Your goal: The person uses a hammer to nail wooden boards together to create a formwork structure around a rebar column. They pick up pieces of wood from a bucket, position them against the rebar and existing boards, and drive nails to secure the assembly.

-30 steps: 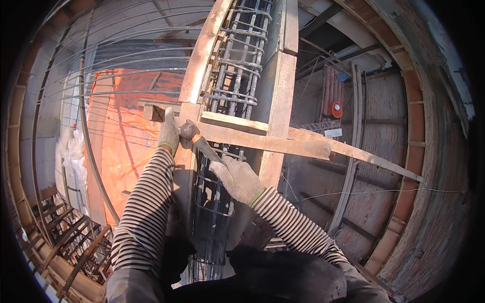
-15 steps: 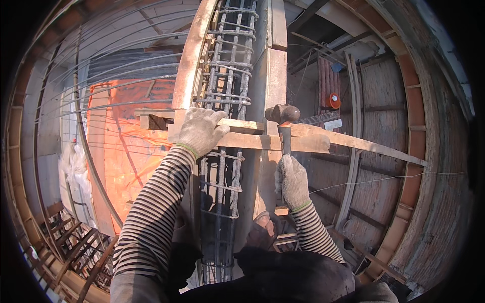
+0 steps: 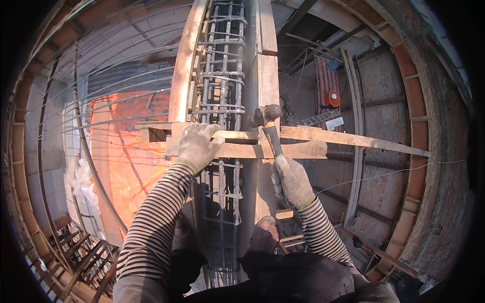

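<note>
In a pale knitted glove, my left hand [image 3: 197, 146] grips the left end of a short wooden board [image 3: 283, 151] that lies across the beam form. The fingers bend over its far edge, and their tips are partly hidden. My gloved right hand [image 3: 293, 182] is closed round the handle of a hammer [image 3: 272, 139]. The hammer's dark head [image 3: 264, 115] is above the right side plank [image 3: 268, 86], just beyond the crosswise board. Below and between my hands runs a steel rebar cage [image 3: 222, 91] inside the form.
The left side plank [image 3: 183, 65] borders the cage. A long wooden strip [image 3: 353, 140] sticks out to the right. Orange sheeting [image 3: 129, 151] lies lower at the left, under several bare rods. My shoe [image 3: 265, 232] stands on the form's right side, with a deep drop beyond it.
The hammer has swung left, its head now tilted leftward over the right side plank. My left hand stays on the board. The whole view has shifted slightly.
</note>
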The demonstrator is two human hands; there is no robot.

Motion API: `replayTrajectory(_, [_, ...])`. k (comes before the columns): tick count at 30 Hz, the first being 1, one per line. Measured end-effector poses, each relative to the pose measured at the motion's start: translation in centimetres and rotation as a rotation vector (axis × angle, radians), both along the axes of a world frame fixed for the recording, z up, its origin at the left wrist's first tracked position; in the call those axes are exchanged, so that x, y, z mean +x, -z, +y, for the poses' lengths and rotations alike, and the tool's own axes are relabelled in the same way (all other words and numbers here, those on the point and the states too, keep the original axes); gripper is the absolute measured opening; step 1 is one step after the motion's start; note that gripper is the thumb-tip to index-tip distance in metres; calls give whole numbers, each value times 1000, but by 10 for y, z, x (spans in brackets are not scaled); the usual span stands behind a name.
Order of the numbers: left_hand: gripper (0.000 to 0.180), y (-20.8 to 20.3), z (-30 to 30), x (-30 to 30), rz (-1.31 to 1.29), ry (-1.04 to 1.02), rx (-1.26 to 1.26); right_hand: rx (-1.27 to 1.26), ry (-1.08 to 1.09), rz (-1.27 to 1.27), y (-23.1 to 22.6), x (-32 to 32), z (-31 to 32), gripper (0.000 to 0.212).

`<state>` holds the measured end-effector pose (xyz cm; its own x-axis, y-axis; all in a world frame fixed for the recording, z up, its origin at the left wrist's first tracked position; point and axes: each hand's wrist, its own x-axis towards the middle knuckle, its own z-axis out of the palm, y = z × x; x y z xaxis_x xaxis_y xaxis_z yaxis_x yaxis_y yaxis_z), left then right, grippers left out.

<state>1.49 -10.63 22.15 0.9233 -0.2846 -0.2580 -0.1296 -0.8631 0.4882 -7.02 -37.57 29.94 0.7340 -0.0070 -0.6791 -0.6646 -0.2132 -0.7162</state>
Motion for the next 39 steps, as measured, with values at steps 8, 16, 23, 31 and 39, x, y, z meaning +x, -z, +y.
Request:
replayTrajectory(8, [67, -14, -30, 46, 240, 266, 287, -171, 59, -175, 17, -11, 5, 40])
replayTrajectory(16, [77, -12, -35, 28, 171, 143, 279, -209, 41, -178, 42, -31, 1, 41])
replayTrajectory(23, [95, -36, -31, 22, 163, 416, 404, -255, -14, -154, 43, -48, -2, 46])
replayTrajectory(31, [71, -10, -30, 1, -86, 242, 352, -399, -221, -435, 42, -42, 0, 46])
replayTrajectory(39, [85, -22, -36, -2, -12, 231, 383, -367, -155, -227, 27, -40, 1, 46])
